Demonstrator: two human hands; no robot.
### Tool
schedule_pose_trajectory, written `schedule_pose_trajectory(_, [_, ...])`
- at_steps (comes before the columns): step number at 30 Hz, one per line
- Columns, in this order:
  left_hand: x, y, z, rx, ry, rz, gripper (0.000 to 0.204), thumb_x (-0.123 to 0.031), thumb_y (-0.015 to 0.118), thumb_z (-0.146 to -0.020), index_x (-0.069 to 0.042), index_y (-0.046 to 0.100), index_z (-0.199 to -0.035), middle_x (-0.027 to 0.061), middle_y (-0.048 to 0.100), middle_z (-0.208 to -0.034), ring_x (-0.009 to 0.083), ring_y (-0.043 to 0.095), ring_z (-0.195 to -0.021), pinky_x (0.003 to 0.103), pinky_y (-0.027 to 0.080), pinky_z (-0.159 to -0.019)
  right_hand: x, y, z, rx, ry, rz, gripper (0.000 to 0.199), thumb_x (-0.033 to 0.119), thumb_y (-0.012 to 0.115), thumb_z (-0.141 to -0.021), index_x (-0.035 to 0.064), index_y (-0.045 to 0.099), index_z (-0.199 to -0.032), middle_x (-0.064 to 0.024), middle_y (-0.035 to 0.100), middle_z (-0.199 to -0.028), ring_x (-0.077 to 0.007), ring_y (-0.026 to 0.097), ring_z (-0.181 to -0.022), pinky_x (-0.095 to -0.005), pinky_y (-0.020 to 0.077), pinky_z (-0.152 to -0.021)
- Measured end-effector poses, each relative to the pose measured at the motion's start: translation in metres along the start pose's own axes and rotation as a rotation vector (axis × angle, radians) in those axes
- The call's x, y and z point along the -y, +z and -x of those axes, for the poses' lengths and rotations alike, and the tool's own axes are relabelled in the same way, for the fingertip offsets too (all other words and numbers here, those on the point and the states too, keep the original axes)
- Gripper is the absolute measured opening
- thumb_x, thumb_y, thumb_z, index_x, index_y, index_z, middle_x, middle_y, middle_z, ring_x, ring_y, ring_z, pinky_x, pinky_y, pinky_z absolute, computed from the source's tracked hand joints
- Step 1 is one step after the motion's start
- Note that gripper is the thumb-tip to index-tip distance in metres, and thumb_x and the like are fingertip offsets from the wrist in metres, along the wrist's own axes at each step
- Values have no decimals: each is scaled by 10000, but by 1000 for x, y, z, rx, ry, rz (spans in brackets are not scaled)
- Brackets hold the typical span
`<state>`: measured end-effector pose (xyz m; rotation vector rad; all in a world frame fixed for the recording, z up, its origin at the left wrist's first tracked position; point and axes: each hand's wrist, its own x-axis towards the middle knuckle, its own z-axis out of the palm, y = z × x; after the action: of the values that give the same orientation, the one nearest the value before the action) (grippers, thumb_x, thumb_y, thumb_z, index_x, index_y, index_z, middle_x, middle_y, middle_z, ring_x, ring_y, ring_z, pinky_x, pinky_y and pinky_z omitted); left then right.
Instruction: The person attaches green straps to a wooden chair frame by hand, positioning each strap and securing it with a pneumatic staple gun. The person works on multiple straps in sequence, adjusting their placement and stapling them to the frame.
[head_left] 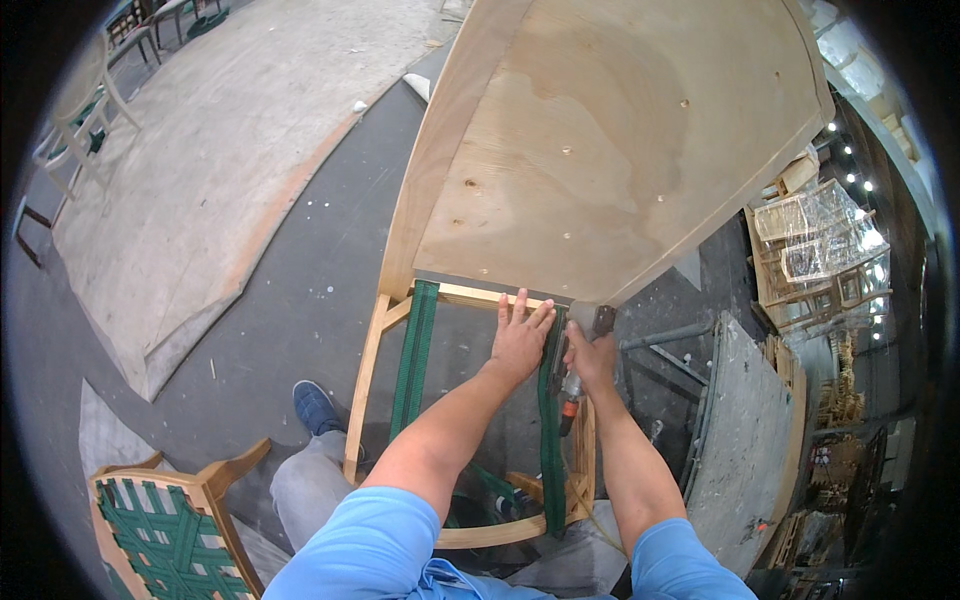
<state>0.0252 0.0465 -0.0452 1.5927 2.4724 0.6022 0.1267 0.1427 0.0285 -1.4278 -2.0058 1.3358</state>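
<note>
A bare wooden chair frame (366, 362) with a curved plywood back panel (600, 140) stands in front of me. Two green webbing straps cross its seat opening, one at the left (415, 355) and one at the right (549, 440). My left hand (520, 338) lies flat with fingers spread near the rear rail, pressing beside the right strap's far end. My right hand (592, 360) grips a staple gun (578, 380) with an orange part, held against the rear right corner of the seat frame.
A finished chair with woven green webbing (165, 535) stands at the lower left. My blue shoe (315, 405) rests on the dark floor. A grey board (740, 440) leans at the right, with wrapped wooden chairs (815, 240) stacked beyond it. A pale concrete slab (220, 170) lies left.
</note>
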Motion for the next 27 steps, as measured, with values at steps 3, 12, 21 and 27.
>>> schedule_pose_trajectory(3, [1, 0, 1, -11, -2, 6, 549, -234, 503, -1003, -214, 479, -1551, -54, 343, -1667, 412, 214, -1554, 689, 49, -1232, -1, 0, 0, 18, 23, 44, 214, 182, 731, -949, -7, 658, -1020, -65, 677, -789, -124, 556, -470, -288, 428, -412])
schedule_pose_trajectory(12, [2, -2, 1, -29, 1, 60, 588, -192, 573, -949, -195, 499, -1532, -38, 366, -1656, 423, 221, -1548, 701, 69, -1227, 4, -4, -1, 87, 7, -14, 167, 148, 738, -934, 23, 642, -987, -37, 626, -732, -124, 549, -479, -296, 412, -413])
schedule_pose_trajectory(21, [6, -15, 5, 10, 28, 220, 641, -150, 658, -872, -208, 541, -1500, 63, 321, -1675, 426, 177, -1565, 681, 61, -1239, 3, -5, 0, 96, -21, -36, 144, 135, 724, -952, 16, 659, -999, -42, 644, -775, -121, 549, -480, -287, 421, -410])
schedule_pose_trajectory(27, [7, -13, 6, -5, 37, 184, 646, -149, 664, -873, -220, 539, -1503, 103, 280, -1686, 420, 173, -1568, 663, 67, -1247, 3, -1, -2, 123, 43, -19, 140, 146, 727, -949, 22, 662, -953, -33, 628, -749, -118, 536, -479, -295, 418, -419])
